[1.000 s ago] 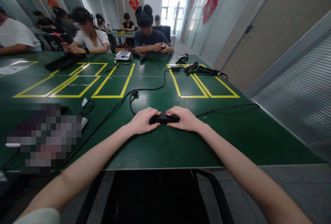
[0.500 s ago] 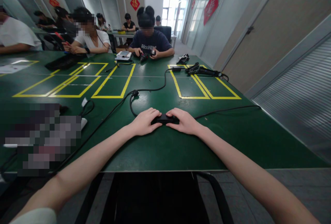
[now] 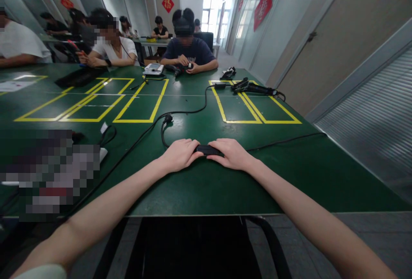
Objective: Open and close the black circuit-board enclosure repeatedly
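A black power adapter (image 3: 206, 150) is gripped at both ends, low over the green table (image 3: 206, 189). My left hand (image 3: 180, 155) closes on its left end, thumb along the near side and fingers over the top. The right end is in my right hand (image 3: 231, 154), held the same way; both ends are partly hidden by the fingers. From the left side a short black cord curves up to a plug (image 3: 168, 119) on the tabletop. Past my right hand a thin black cable (image 3: 286, 141) runs to the table's right edge.
Another long black cord (image 3: 141, 135) crosses the table on the left. Yellow tape outlines (image 3: 243, 122) mark the far half. A black tool with a cord (image 3: 257, 89) lies at far right. Opposite, a person (image 3: 189, 51) handles small items near a drill (image 3: 176, 70). Blurred-out items (image 3: 61, 176) lie at left.
The adapter has turned in my hands, and more of its ribbed top face shows. My hands have shifted slightly. Across the table, a person's hand has moved off the drill to a small object.
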A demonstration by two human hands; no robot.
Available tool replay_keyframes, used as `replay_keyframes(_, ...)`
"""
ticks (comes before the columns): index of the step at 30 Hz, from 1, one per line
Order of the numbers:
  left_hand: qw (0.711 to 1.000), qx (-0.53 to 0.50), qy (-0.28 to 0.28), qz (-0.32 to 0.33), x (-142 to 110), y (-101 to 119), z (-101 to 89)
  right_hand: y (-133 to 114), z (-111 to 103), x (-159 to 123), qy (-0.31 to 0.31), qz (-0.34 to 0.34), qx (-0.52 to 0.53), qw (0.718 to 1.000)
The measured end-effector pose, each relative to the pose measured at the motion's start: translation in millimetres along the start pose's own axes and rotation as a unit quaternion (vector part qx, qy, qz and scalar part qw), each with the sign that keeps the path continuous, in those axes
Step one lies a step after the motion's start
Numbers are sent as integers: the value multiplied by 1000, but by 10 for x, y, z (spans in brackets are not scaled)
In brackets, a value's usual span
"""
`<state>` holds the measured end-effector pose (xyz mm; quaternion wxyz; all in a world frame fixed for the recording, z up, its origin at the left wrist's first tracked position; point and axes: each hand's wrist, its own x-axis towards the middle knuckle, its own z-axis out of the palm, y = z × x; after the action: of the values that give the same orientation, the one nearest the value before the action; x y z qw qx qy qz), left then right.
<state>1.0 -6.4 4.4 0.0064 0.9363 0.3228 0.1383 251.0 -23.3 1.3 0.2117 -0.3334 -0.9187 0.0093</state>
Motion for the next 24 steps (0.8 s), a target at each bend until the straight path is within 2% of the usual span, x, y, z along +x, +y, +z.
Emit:
replay_keyframes(4, 999, -34, -3, -6, -19, 11, -32, -3, 2, -25, 19, -16, -7, 1000)
replay_keyframes(8, 985, -166, -11, -46, -56, 33, -90, 17, 11, -44, 45, -49, -7, 998)
replay_keyframes(10, 979, -198, -20, -42, -69, 38, -94, 27, 20, -50, 62, -48, 13, 997)
replay_keyframes(12, 981, -192, -18, -31, -78, 37, -77, 29, 26, -48, 68, -27, 46, 996)
replay_keyframes(18, 984, -177, 8, -26, -96, 18, -29, -23, -18, -5, 27, 44, 188, 981)
replay_keyframes(24, 982, -183, 33, -36, -112, 20, -46, -41, -61, -10, 31, 181, 322, 929)
